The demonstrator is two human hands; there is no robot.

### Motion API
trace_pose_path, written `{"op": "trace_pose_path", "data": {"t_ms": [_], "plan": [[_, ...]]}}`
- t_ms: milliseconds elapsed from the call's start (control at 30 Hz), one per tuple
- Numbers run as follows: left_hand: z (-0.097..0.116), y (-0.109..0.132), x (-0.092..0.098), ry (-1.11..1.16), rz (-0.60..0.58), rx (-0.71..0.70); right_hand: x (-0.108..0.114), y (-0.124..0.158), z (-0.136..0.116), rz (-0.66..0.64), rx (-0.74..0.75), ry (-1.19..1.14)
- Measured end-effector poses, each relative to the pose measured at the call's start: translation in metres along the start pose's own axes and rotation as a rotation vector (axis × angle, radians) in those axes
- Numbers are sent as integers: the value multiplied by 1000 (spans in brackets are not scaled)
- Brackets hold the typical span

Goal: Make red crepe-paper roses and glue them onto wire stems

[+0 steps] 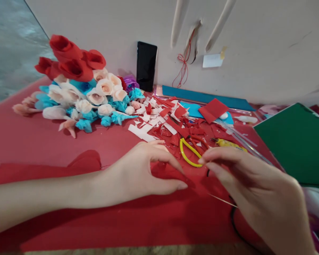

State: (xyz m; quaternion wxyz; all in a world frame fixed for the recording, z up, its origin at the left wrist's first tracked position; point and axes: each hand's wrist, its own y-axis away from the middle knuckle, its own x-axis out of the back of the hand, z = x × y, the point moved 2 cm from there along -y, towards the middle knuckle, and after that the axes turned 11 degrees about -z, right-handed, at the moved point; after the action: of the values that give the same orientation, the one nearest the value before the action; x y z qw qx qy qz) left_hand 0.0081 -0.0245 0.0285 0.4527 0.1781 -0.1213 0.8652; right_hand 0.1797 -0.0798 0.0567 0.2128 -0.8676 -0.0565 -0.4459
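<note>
My left hand [138,171] hovers over a red sheet [101,223], its thumb and index finger curved towards each other with a gap between the tips. Nothing clear shows in that gap. To the right, my right hand [263,191] has thumb and forefinger pinched together; whatever they hold is too small to make out. Just beyond those fingertips lie yellow-handled scissors [188,154], partly covered by red scraps. A thin pale strand [222,200] runs beneath my right hand. A rounded red piece [86,159] lies behind my left wrist.
Paper flowers [90,95] in red, cream and blue are heaped at the left. Red and white scraps [159,120] cover the middle back. A phone [146,65] leans against the wall. A green board [295,141], a yellow tube [230,143] and a black cord [235,223] are on the right.
</note>
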Motion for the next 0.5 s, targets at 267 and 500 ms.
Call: {"op": "trace_pose_path", "data": {"t_ms": [267, 500], "plan": [[0, 1, -1, -1, 19, -9, -7, 10, -11, -42, 213, 88], [0, 1, 0, 4, 33, -20, -10, 9, -10, -120, 256, 141]]}}
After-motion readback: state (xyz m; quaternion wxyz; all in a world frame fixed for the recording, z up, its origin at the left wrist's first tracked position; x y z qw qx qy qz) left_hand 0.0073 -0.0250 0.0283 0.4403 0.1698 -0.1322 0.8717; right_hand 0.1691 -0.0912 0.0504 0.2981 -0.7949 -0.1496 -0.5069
